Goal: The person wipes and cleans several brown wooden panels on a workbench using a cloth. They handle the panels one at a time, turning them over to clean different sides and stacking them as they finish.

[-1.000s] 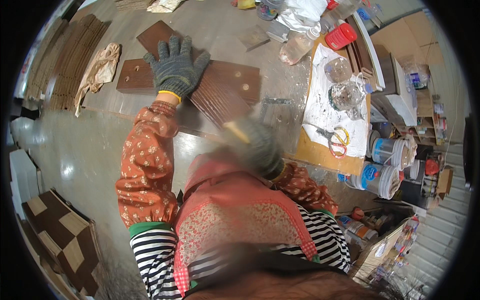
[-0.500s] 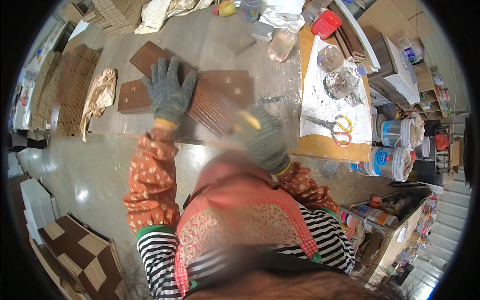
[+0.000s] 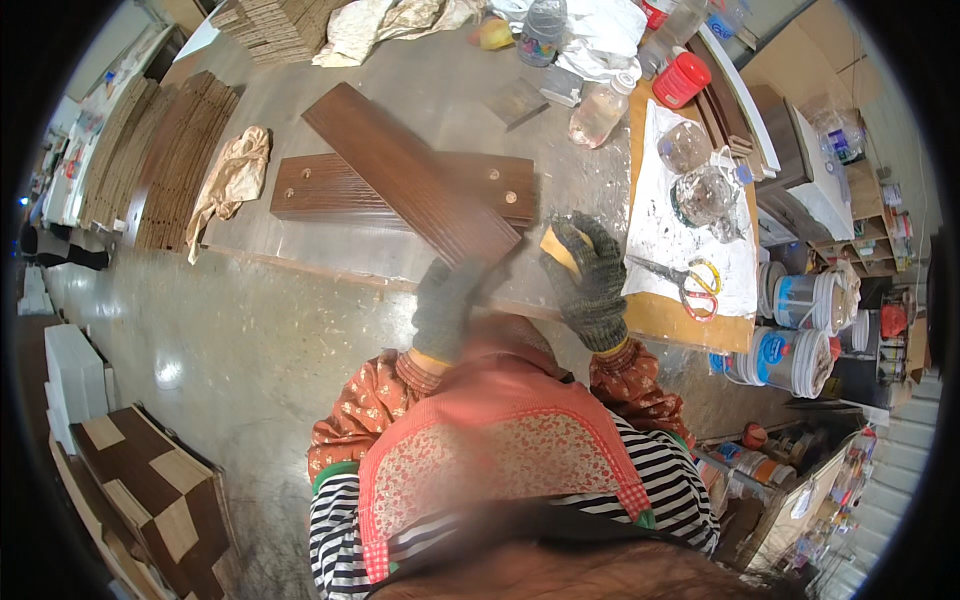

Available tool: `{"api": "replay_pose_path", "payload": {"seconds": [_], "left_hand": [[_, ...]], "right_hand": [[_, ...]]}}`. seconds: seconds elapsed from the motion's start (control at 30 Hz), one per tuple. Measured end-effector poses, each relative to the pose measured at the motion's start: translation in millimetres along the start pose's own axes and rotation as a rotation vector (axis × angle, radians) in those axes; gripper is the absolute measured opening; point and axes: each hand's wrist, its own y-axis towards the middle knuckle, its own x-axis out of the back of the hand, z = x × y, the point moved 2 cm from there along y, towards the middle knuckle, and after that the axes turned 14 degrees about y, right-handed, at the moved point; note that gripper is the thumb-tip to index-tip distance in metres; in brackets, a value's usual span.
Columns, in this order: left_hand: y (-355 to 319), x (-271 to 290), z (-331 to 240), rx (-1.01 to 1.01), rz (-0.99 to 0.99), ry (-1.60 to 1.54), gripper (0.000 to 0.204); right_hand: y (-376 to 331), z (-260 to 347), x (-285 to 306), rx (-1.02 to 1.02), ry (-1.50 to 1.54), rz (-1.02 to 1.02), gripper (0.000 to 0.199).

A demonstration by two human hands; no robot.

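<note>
A dark brown grooved plank (image 3: 410,170) lies slantwise across a second brown plank (image 3: 330,190), which has round holes near its ends. My left hand (image 3: 440,310), in a dark knitted glove, is at the near end of the upper plank; motion smears its fingers, so their grip cannot be made out. To the right, my right hand (image 3: 592,290), gloved likewise, is closed around a small yellow pad (image 3: 560,248). It is apart from both planks, over the workbench's front edge.
Scissors (image 3: 685,285) and clear plastic containers (image 3: 705,195) rest on a stained white cloth at right. A bottle (image 3: 602,110) and a red jar (image 3: 682,80) stand behind. A beige rag (image 3: 235,180) and stacked boards (image 3: 185,160) are at left; buckets (image 3: 790,360) stand beyond the bench's right side.
My left hand has left the upper plank's top face and come down to its near end. My right hand has moved right, away from the plank, with the yellow pad. The view has shifted slightly.
</note>
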Motion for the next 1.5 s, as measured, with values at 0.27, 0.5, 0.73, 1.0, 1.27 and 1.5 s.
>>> {"api": "replay_pose_path", "payload": {"seconds": [0.27,0.5,0.73,1.0,1.27,1.5], "left_hand": [[-54,81,21,0.308,-0.399,-0.528,0.020],[-50,96,32,0.140,-0.504,-0.676,0.020],[-51,128,11,0.015,-0.372,-0.232,0.027],[-49,153,43,-0.151,-0.353,0.170,0.035],[-29,156,36,0.349,-0.307,-0.507,0.047],[-30,163,26,-0.140,-0.283,0.190,0.062]], "right_hand": [[-6,6,-5,0.011,-0.013,0.051,0.053],[4,44,-30,0.296,-0.038,0.279,0.058],[30,102,-70,0.294,0.272,0.544,0.052],[41,120,-97,0.429,0.212,0.473,0.052],[34,95,-92,0.242,0.219,0.490,0.061],[15,136,-119,0.551,0.221,0.604,0.043]]}}
